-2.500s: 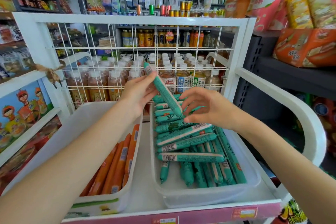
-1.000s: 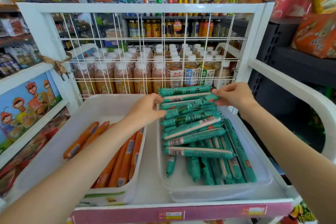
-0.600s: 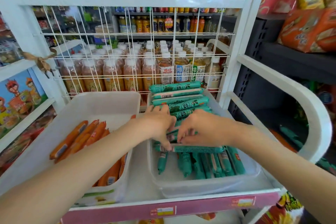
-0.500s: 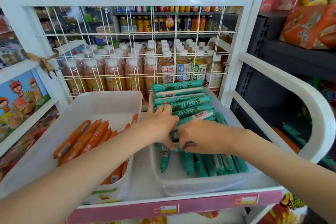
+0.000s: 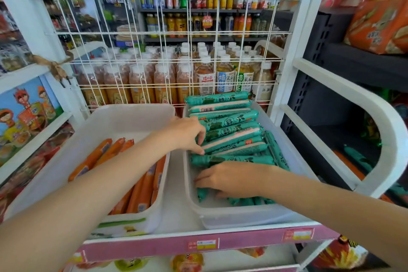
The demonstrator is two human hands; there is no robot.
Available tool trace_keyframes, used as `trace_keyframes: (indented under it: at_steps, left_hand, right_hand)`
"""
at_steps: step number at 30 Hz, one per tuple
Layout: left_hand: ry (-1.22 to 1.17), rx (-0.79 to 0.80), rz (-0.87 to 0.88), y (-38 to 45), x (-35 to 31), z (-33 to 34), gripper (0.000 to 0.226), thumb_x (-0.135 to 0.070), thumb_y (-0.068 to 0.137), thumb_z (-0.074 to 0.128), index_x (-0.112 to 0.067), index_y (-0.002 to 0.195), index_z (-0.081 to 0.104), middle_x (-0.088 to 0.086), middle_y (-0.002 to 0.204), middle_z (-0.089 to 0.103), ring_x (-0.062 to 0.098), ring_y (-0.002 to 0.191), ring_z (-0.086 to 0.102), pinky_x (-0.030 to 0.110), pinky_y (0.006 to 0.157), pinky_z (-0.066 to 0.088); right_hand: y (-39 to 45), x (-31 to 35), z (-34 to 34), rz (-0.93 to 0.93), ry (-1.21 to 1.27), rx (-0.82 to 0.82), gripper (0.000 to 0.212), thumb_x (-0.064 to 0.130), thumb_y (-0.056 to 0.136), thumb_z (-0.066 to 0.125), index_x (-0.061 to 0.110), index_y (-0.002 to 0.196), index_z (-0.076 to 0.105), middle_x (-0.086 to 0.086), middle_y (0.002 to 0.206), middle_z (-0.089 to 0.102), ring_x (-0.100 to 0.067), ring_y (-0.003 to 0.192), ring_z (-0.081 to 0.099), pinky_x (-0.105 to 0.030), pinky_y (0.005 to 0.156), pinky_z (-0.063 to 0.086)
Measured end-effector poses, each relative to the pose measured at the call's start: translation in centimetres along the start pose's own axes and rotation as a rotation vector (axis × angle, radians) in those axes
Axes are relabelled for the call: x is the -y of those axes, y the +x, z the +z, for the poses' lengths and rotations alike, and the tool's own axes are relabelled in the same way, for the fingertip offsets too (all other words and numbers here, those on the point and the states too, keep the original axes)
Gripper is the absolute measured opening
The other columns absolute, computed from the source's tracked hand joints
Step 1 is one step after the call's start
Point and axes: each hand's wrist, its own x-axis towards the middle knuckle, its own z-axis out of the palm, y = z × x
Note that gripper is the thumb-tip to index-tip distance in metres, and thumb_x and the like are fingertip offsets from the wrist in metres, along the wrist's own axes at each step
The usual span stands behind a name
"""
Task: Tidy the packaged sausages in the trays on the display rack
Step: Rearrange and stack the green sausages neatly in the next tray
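Observation:
Two white trays stand side by side on the display rack shelf. The right tray [image 5: 242, 216] holds green packaged sausages [image 5: 231, 126] stacked crosswise in a row toward the back. More green sausages [image 5: 247, 201] lie lengthwise at its front. My left hand [image 5: 189, 134] reaches over the tray's left wall, its fingertips touching the left ends of the crosswise stack. My right hand [image 5: 227, 180] rests palm down on the lengthwise sausages and hides most of them. The left tray [image 5: 132, 115] holds orange sausages [image 5: 141, 190] lying lengthwise.
A white wire grid [image 5: 220, 35] backs the shelf, with drink bottles [image 5: 163, 79] behind it. A curved white side rail [image 5: 386, 128] bounds the right. A pink price strip [image 5: 198, 245] runs along the shelf's front edge. Dark shelving with snack packs [image 5: 379, 26] stands at right.
Both hands set a crosswise green sausage down against the stack. My left hand then moved back to the stack's left ends, and my right hand dropped onto the lengthwise sausages at the front.

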Motion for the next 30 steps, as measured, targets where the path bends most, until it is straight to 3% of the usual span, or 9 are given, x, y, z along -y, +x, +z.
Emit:
trace_keyframes:
  at_steps: [2, 5, 9, 14, 19, 22, 27, 30]
  left_hand:
    - [0.002, 0.006, -0.009, 0.2, -0.1, 0.3, 0.028, -0.044, 0.077, 0.067, -0.023, 0.094, 0.059, -0.005, 0.092, 0.037, 0.014, 0.084, 0.040, 0.029, 0.073, 0.029]
    - [-0.070, -0.016, -0.008, 0.2, 0.2, 0.5, 0.025, -0.042, 0.079, 0.066, -0.023, 0.095, 0.061, -0.004, 0.095, 0.042, 0.014, 0.087, 0.044, 0.029, 0.073, 0.034]
    - [-0.303, -0.091, 0.001, 0.0, 0.6, 0.5, 0.013, -0.027, 0.083, 0.065, -0.021, 0.093, 0.058, -0.004, 0.103, 0.058, 0.012, 0.093, 0.053, 0.028, 0.082, 0.045]
    - [-0.463, -0.208, 0.004, -0.5, 0.3, -0.5, 0.009, -0.016, 0.088, 0.060, -0.017, 0.095, 0.064, -0.004, 0.097, 0.063, 0.012, 0.095, 0.058, 0.028, 0.086, 0.047]
    - [-0.519, -0.220, 0.090, -1.1, -0.1, -1.4, 0.007, -0.015, 0.087, 0.060, -0.021, 0.087, 0.063, -0.011, 0.085, 0.059, 0.004, 0.082, 0.056, 0.020, 0.079, 0.045]
    - [-0.562, -0.231, 0.085, -1.1, -0.3, -1.6, 0.007, -0.016, 0.087, 0.059, -0.022, 0.087, 0.063, -0.010, 0.086, 0.061, -0.004, 0.077, 0.053, 0.013, 0.074, 0.041]
    - [-0.904, -0.139, 0.112, -1.8, -1.1, -2.3, 0.013, -0.019, 0.088, 0.060, -0.019, 0.098, 0.066, -0.002, 0.097, 0.069, 0.008, 0.090, 0.065, 0.019, 0.087, 0.048]
    - [-0.908, -0.110, 0.116, -1.6, -1.4, -2.3, 0.022, -0.025, 0.082, 0.066, -0.021, 0.104, 0.063, -0.006, 0.100, 0.068, 0.006, 0.097, 0.063, 0.026, 0.096, 0.045]
  right_hand:
    - [0.3, 0.1, -0.3, -0.013, -0.059, -0.009, 0.026, 0.004, 0.083, 0.056, 0.001, 0.109, 0.057, -0.012, 0.116, 0.053, -0.031, 0.102, 0.055, -0.043, 0.083, 0.046]
    - [-0.6, -0.5, -1.0, -0.014, 0.024, -0.092, 0.025, 0.010, 0.082, 0.061, 0.005, 0.107, 0.058, -0.009, 0.113, 0.053, -0.028, 0.098, 0.055, -0.039, 0.079, 0.045]
    - [-2.7, -1.4, -3.0, 0.088, 0.347, -0.332, 0.029, 0.012, 0.080, 0.068, 0.009, 0.109, 0.064, -0.004, 0.108, 0.060, 0.001, 0.084, 0.051, -0.015, 0.083, 0.043]
    - [-3.6, -1.7, -4.3, 0.237, 0.686, -0.524, 0.025, 0.010, 0.080, 0.070, 0.012, 0.105, 0.067, 0.005, 0.098, 0.061, -0.011, 0.074, 0.063, -0.028, 0.073, 0.055]
    - [-4.5, -2.1, -6.1, 0.298, 1.098, -0.653, 0.018, 0.002, 0.082, 0.064, 0.005, 0.100, 0.062, 0.000, 0.074, 0.066, -0.009, 0.062, 0.062, -0.026, 0.064, 0.054]
    - [-4.9, -3.1, -6.2, 0.388, 1.200, -0.703, 0.019, 0.007, 0.082, 0.064, 0.009, 0.101, 0.058, -0.009, 0.070, 0.065, -0.019, 0.061, 0.063, -0.034, 0.064, 0.055]
    - [-5.4, -4.5, -6.2, 0.573, 1.299, -0.790, 0.018, 0.007, 0.080, 0.068, 0.006, 0.096, 0.059, -0.013, 0.072, 0.067, -0.019, 0.059, 0.064, -0.025, 0.063, 0.056]
    - [-5.4, -4.9, -6.5, 0.593, 1.324, -0.833, 0.012, 0.006, 0.079, 0.068, 0.004, 0.088, 0.060, -0.012, 0.071, 0.068, -0.018, 0.057, 0.065, -0.025, 0.063, 0.058]
